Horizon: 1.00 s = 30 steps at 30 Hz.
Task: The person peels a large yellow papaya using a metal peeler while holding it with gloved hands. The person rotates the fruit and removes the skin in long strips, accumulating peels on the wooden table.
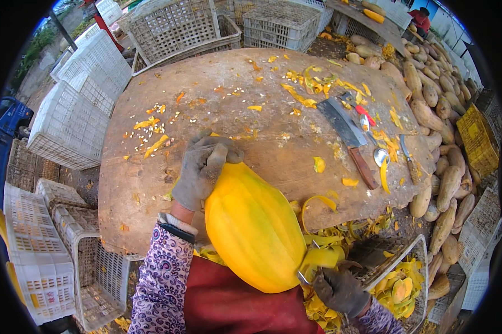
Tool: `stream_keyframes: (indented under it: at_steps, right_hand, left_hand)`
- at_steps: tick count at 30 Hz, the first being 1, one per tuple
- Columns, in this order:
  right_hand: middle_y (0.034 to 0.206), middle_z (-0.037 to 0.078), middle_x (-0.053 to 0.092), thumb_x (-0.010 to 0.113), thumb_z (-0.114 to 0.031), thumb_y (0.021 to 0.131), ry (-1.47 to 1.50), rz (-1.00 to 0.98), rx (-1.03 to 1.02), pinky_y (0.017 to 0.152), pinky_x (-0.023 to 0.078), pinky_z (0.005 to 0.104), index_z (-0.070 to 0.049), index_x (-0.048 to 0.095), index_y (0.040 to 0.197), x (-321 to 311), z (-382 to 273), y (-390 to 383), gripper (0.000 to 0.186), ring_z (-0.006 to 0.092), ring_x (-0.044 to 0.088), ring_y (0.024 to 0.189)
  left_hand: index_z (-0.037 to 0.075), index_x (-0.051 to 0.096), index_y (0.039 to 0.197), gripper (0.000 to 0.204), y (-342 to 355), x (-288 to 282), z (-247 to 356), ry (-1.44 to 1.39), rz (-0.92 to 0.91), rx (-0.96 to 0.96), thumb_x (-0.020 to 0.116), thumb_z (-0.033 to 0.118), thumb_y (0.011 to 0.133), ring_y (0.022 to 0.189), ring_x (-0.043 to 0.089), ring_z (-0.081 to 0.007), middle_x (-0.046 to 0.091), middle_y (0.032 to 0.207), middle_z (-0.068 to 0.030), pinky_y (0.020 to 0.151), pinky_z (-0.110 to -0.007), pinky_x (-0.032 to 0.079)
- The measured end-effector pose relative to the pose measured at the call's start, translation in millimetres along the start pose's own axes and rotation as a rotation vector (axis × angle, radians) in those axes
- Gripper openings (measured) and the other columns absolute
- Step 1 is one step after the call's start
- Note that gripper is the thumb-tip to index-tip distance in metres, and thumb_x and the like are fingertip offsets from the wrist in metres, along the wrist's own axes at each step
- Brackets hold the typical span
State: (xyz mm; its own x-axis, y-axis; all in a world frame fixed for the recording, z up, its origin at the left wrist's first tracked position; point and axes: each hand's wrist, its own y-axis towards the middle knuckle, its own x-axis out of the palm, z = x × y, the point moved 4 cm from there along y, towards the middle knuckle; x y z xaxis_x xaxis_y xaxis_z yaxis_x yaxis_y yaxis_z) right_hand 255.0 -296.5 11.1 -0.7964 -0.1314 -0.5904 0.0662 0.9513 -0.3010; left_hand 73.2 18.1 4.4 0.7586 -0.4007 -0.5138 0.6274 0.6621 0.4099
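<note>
A large, peeled yellow pumpkin [251, 222] lies tilted between the table's near edge and my red apron [223, 300]. My left hand [201, 170], in a grey glove, has its fingers curled over the pumpkin's far end. Closed by the pumpkin's near right side is my right hand [340, 289], in a dark glove. It holds a peeler [303, 277], whose metal ends show against the skin; its handle is hidden. A strip of yellow peel [320, 259] covers part of the peeler.
On the wooden table [217, 94] lie a cleaver [343, 125], a spoon [381, 156], a small knife [408, 158], seeds and scraps. A crate [396, 259] of peel stands at the lower right. Many unpeeled pumpkins [429, 117] are heaped right; white crates [70, 125] stand left. A person [421, 21] is far off.
</note>
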Motion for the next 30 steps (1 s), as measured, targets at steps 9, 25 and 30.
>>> stream_keyframes:
  at_steps: [9,25,30]
  right_hand:
    - [0.068,0.019,0.062,0.058,-0.029,0.098,0.141,0.161,0.204,0.056,0.049,0.0443,-0.002,0.062,0.094,11.3,37.7,-10.1,0.027,0.0353,0.065,0.062]
    - [0.121,0.025,0.065,0.034,-0.040,0.102,-0.371,-0.493,-0.129,0.101,0.045,0.0468,-0.006,0.061,0.124,-42.4,-62.6,221.3,0.048,0.0412,0.060,0.116]
    - [0.104,0.024,0.069,0.038,-0.043,0.103,-0.336,-0.499,-0.115,0.090,0.051,0.0468,-0.004,0.064,0.111,-53.2,-63.1,192.4,0.047,0.0406,0.066,0.099]
  left_hand:
    - [0.008,0.075,0.089,0.042,-3.3,0.0,-1.7,0.055,0.002,0.000,0.040,0.026,0.103,0.113,0.063,-0.0245,0.076,0.099,-0.0049,0.118,-0.049,0.028]
    - [0.003,0.072,0.113,0.066,-4.5,-0.1,0.5,0.115,0.004,0.003,0.019,0.041,0.108,0.120,0.060,-0.0268,0.073,0.114,-0.0101,0.118,-0.044,0.028]
    - [0.004,0.072,0.113,0.064,-0.9,0.0,-2.0,0.086,-0.033,0.023,0.020,0.042,0.107,0.117,0.061,-0.0289,0.075,0.109,-0.0091,0.115,-0.044,0.031]
